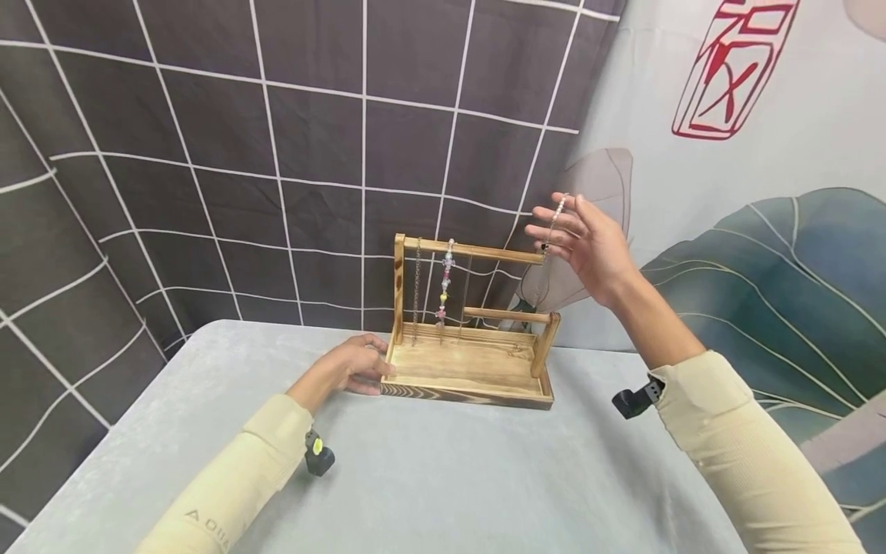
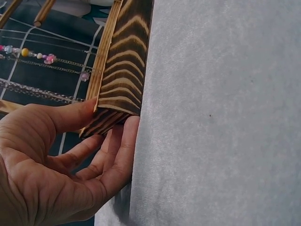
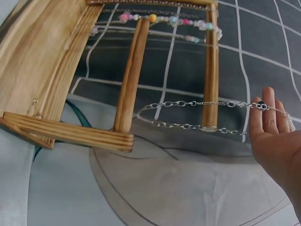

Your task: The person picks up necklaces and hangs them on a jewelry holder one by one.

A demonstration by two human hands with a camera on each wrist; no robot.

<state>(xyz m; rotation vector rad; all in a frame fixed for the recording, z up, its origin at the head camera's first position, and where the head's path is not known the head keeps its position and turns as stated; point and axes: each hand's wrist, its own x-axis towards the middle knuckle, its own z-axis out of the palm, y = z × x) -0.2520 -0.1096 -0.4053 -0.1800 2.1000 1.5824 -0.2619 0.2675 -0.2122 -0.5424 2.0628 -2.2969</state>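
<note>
A wooden jewelry stand (image 1: 457,395) with a shallow tray stands on the table. My left hand (image 1: 356,364) grips the tray's left front corner, thumb over the rim and fingers against the side and lower edge. Raised by the upper bar's free end, my right hand (image 1: 581,238) holds a silver chain necklace (image 3: 178,103) with small pale beads and one dark bead. Its upper part lies by the thumb and index finger, the other fingers fairly straight. The loop hangs down and overlaps the end of the upper bar (image 3: 211,80) in the right wrist view.
On the upper bar hang a colorful beaded strand (image 1: 444,288), a silver chain (image 1: 417,288) and a thin chain (image 1: 467,285). A lower bar (image 1: 508,314) rises from the tray's right side. Behind hangs a dark gridded curtain (image 1: 311,138). Grey cloth (image 1: 443,477) covers the table.
</note>
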